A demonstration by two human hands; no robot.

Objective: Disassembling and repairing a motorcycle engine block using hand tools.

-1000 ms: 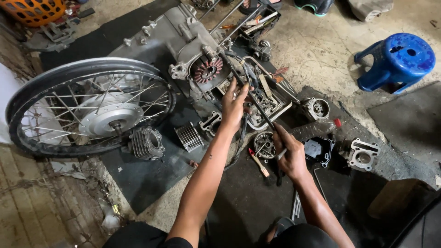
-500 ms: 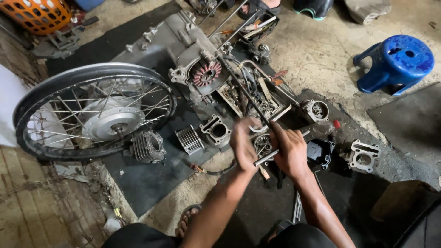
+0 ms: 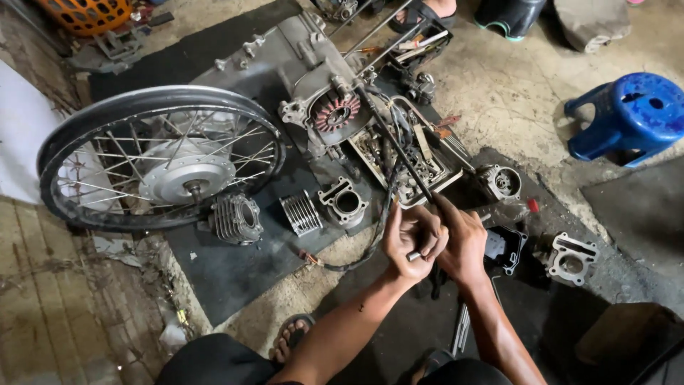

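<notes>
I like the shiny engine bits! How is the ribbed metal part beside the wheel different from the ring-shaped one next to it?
The finned grey metal cylinder lies on its side, bore facing right; the squarish grey metal block with a round hole lies flat, hole facing up. The cylinder has deep fins all around; the block looks mostly smooth. Both rest on the black mat, untouched by either hand.

The dirty floor (image 3: 513, 93) has a black mat (image 3: 235, 267) on it (a wheel (image 3: 160, 157) and metal engine parts (image 3: 342, 203) lie there).

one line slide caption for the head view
Both hands, left hand and right hand, grip a small metal tool beside a spoked wheel and scattered engine parts.
</notes>
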